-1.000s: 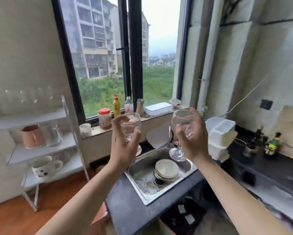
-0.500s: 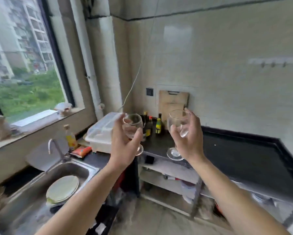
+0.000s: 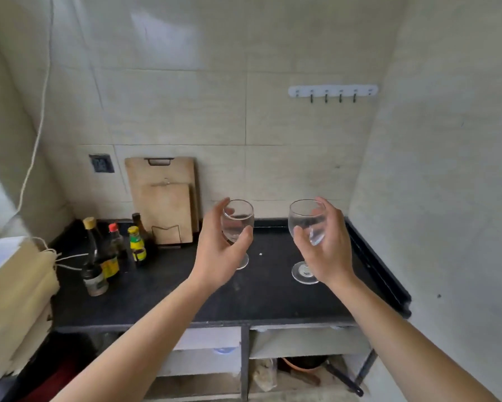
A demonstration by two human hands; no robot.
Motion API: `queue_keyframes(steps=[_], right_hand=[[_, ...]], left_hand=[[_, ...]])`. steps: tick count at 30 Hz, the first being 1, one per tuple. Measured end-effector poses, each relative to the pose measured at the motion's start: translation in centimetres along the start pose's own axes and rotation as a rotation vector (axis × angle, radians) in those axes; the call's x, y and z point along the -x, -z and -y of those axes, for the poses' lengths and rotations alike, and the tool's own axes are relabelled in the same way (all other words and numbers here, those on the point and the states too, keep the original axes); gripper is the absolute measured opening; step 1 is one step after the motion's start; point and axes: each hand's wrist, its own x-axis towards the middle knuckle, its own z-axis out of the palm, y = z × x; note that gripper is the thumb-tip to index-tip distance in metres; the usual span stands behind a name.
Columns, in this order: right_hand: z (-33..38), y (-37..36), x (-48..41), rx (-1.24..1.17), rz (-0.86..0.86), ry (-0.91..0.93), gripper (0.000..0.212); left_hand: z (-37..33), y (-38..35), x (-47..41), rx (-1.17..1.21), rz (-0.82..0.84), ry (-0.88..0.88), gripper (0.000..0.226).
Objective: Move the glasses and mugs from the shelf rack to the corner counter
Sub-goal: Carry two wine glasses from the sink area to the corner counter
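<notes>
Two clear stemmed wine glasses are held upright over the black corner counter [image 3: 273, 297]. My left hand [image 3: 217, 256] is wrapped round the bowl of the left glass [image 3: 239, 219], whose foot shows just past my palm. My right hand [image 3: 328, 248] grips the bowl of the right glass [image 3: 303, 219]; its round foot [image 3: 303, 272] sits low, at or just above the counter surface. I cannot tell whether either foot touches the counter. The shelf rack and the mugs are out of view.
Several sauce bottles [image 3: 110, 253] stand at the counter's left. Two wooden cutting boards [image 3: 164, 198] lean on the back wall. A white box [image 3: 8, 303] sits at far left, a hook rail [image 3: 332, 91] hangs on the wall, and open shelves [image 3: 302, 361] lie under the counter.
The view has swung right, from the window and sink to the corner counter. Both hands have carried their glasses along and now hold them lower, over the black surface.
</notes>
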Motion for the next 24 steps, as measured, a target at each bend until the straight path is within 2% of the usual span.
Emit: queue_keyframes(steps=[5,14,19,24], right_hand=[[-5.7,-0.7,-9.8,0.092,-0.089,-0.05,0.076],[-19.0,1.7,-19.9,0.175,-0.21,-0.182,0.07],[-28.7,2.2,-25.4,0.162,-0.175,-0.239,0.066],[-37.8,1.9,-32.2,0.111,-0.085,-0.315,0.073]], left_hand=[[3.3,-6.8,-10.8,0.026,0.138,-0.012,0.069],[8.6,-20.5,-23.3,0.083,0.321,0.044,0.06],[12.9,-28.9,-27.9,0.059,0.326,0.102,0.059],[16.7,-36.3,-33.1,0.004,0.259,0.244,0.06]])
